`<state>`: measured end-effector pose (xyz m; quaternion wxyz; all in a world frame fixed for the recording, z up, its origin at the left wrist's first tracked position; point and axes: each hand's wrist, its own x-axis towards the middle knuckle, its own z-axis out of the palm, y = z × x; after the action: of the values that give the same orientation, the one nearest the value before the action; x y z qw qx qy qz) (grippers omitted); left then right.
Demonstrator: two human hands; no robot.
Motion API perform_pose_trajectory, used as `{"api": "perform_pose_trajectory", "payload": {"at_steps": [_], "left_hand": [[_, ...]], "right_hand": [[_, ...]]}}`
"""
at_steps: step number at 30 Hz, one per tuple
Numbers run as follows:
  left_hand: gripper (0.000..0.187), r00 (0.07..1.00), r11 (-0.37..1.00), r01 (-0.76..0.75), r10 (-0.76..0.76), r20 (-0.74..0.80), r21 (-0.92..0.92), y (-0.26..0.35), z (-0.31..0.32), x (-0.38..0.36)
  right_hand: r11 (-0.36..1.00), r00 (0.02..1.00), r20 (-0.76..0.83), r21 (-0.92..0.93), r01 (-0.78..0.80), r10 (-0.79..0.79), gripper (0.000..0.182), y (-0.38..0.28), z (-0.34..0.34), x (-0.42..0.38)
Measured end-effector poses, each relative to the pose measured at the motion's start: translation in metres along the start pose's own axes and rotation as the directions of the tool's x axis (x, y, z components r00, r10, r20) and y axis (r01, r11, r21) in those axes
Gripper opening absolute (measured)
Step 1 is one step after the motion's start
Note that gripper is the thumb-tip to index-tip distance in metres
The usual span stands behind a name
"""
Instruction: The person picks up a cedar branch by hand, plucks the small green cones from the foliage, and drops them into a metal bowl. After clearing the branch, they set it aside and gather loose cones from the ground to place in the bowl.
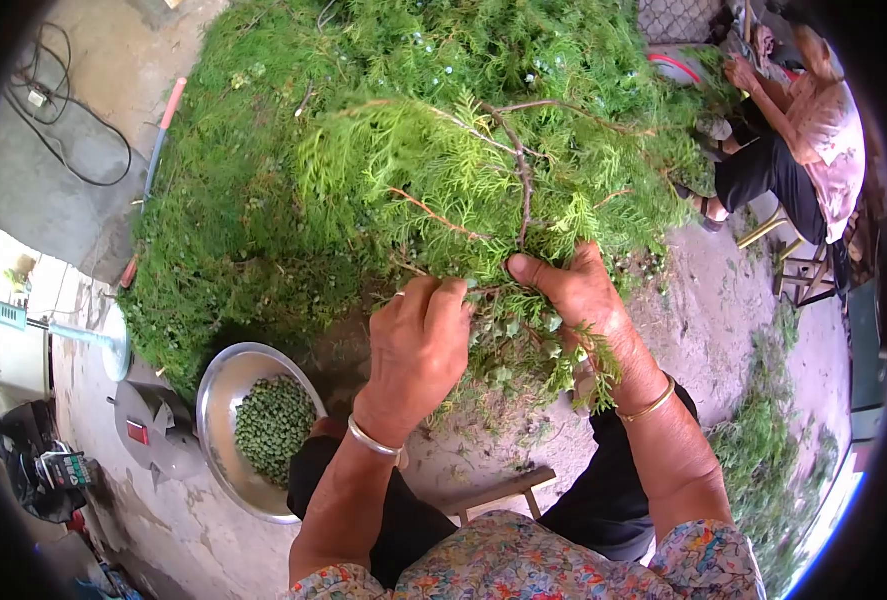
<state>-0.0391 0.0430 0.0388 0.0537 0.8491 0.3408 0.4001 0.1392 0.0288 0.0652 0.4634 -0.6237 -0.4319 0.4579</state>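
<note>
A leafy green branch with a brown forked stem is held up in front of me. My right hand grips its stem, thumb pressed on it, with leafy sprigs hanging below the palm. Just to the left, my left hand is closed at the sprigs beside the stem; its fingertips are partly hidden, and what they pinch is too small to name. A metal bowl at the lower left holds a heap of small green cones.
A large pile of cut branches lies ahead. Another person sits at the upper right. A fan stands at the left, a black cable lies at the upper left, and cuttings lie at the right.
</note>
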Motion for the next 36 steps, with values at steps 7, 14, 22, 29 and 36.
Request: {"api": "perform_pose_trajectory", "payload": {"at_steps": [7,14,22,29,36], "left_hand": [[0.016,0.984,0.935,0.153,-0.175,-0.041,-0.319,-0.001,-0.003,0.001],[0.030,0.999,0.994,0.037,-0.040,-0.023,-0.102,0.003,0.000,0.001],[0.012,0.794,0.532,0.551,-0.571,0.208,-0.643,0.009,-0.012,0.003],[0.012,0.779,0.073,0.367,-0.568,0.264,-0.927,0.001,-0.033,0.013],[0.013,0.885,0.744,0.424,-0.460,0.064,-0.516,0.013,0.003,0.003]], "right_hand": [[0.972,1.000,-0.017,0.235,0.022,-0.019,0.023,0.005,0.002,0.002],[0.973,0.996,0.082,0.229,0.003,-0.023,0.023,0.019,0.000,0.005],[0.919,1.000,0.009,0.395,0.023,-0.029,0.022,-0.002,0.011,-0.005],[0.958,1.000,0.007,0.286,0.007,-0.010,0.023,0.000,-0.002,0.000],[0.971,0.993,0.106,0.238,0.023,-0.049,0.029,0.020,0.002,0.004]]}}
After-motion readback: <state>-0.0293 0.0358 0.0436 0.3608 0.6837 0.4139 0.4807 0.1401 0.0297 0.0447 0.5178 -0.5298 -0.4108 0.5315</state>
